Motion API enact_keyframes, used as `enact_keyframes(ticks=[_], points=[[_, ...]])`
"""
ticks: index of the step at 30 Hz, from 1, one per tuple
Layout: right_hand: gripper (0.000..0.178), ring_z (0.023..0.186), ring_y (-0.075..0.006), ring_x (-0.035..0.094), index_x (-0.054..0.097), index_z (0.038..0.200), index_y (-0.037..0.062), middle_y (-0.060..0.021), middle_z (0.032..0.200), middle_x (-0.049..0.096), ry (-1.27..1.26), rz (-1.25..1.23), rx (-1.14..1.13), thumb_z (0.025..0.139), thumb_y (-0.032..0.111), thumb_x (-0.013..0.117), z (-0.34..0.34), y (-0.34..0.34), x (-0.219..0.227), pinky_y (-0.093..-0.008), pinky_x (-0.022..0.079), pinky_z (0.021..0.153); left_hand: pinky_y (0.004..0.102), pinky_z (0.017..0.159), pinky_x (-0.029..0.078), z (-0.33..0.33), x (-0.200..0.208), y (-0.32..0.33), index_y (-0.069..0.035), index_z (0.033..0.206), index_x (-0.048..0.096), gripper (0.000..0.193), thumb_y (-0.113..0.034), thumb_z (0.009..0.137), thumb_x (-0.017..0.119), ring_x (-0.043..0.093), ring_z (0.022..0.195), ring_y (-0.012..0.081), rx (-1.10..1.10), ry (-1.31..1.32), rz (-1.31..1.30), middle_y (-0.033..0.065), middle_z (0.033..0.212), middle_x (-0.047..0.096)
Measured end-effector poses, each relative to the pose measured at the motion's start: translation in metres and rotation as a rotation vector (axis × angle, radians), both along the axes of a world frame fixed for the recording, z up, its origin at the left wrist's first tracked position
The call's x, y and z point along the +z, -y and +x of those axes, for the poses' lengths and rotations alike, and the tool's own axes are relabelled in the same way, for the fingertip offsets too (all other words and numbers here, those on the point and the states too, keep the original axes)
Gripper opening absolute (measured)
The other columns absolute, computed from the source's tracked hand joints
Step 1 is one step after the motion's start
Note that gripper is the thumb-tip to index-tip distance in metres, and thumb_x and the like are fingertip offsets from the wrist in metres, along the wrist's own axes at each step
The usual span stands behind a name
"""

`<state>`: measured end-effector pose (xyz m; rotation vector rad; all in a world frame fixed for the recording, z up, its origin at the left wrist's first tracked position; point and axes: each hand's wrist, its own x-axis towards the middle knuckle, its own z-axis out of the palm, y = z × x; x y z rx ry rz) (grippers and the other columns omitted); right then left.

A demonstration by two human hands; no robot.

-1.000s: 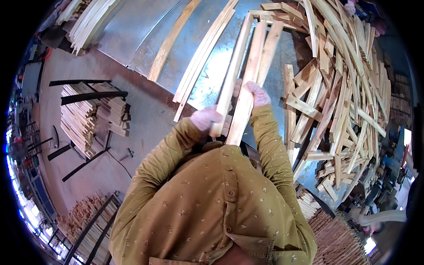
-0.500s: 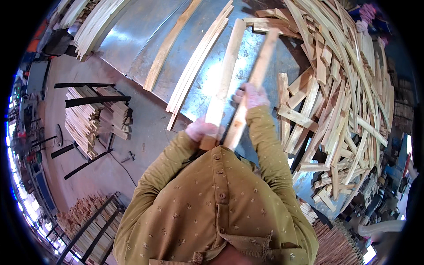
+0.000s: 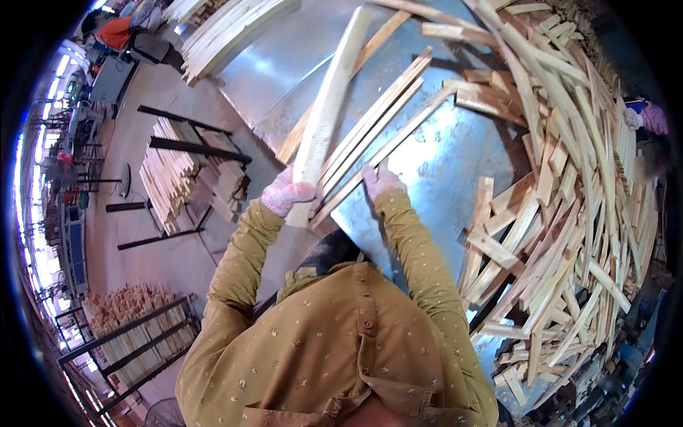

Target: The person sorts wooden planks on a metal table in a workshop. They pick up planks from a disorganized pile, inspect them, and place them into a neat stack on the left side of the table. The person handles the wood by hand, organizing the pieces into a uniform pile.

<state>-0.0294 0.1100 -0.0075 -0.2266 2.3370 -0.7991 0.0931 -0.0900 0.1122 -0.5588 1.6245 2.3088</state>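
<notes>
My left hand [image 3: 288, 192], in a pale pinkish work glove, is closed around the near end of a wide pale wooden board [image 3: 327, 107]. The board is raised and slants away over the metal table [image 3: 434, 164]. My right hand [image 3: 384, 181], gloved too, has its fingers apart at the edge of a narrow wooden strip [image 3: 405, 132], touching it. That strip lies beside several parallel wooden strips [image 3: 377, 107] on the table. Partly behind the held board, a browner plank [image 3: 380, 43] lies on the table.
A large jumbled heap of wood pieces [image 3: 548, 235] covers the right side. Stacked boards [image 3: 228, 35] stand at the far left. On the floor at left are a black metal rack with wood [image 3: 171, 171] and another loaded rack [image 3: 142, 327]. A person in orange [image 3: 117, 32] is at the far left.
The plank from my right hand now lies beside the strips, and that hand has loosened. My left hand has moved left, its board now raised over the browner plank. The view has shifted.
</notes>
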Motion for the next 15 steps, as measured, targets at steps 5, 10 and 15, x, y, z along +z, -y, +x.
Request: enact_keyframes(ticks=[5, 10, 15], points=[[0.066, 0.111, -0.0456, 0.058, 0.040, 0.145, 0.0095, -0.0272, 0.119, 0.062, -0.076, -0.126, 0.271, 0.092, 0.050, 0.044, -0.019, -0.008, 0.024, -0.0468, 0.044, 0.099, 0.0341, 0.076, 0.053, -0.046, -0.015, 0.100, 0.000, 0.124, 0.056, 0.060, -0.029, 0.074, 0.074, 0.065, 0.084, 0.0247, 0.095, -0.061, -0.763, 0.0152, 0.096, 0.065], [0.055, 0.099, -0.0345, 0.065, 0.049, 0.140, 0.0081, -0.0165, 0.105, 0.069, -0.342, -0.153, 0.155, 0.092, 0.034, 0.058, -0.080, -0.006, 0.064, -0.0411, 0.051, 0.091, 0.0433, 0.088, 0.051, -0.136, -0.009, 0.179, 0.000, 0.119, 0.060, 0.053, -0.030, 0.078, 0.073, 0.063, 0.102, 0.0408, -0.059, 0.263, -1.261, 0.0243, 0.111, 0.064], [0.050, 0.083, -0.0324, 0.068, 0.051, 0.136, 0.0104, -0.0160, 0.098, 0.068, -0.780, -0.153, 0.112, 0.091, 0.030, 0.060, -0.165, 0.006, 0.118, -0.0431, 0.055, 0.071, 0.0477, 0.099, 0.046, -0.164, -0.044, 0.206, 0.002, 0.131, 0.047, 0.065, -0.040, 0.085, 0.065, 0.058, 0.115, 0.0439, -0.254, 0.454, -1.376, 0.0295, 0.120, 0.060]])
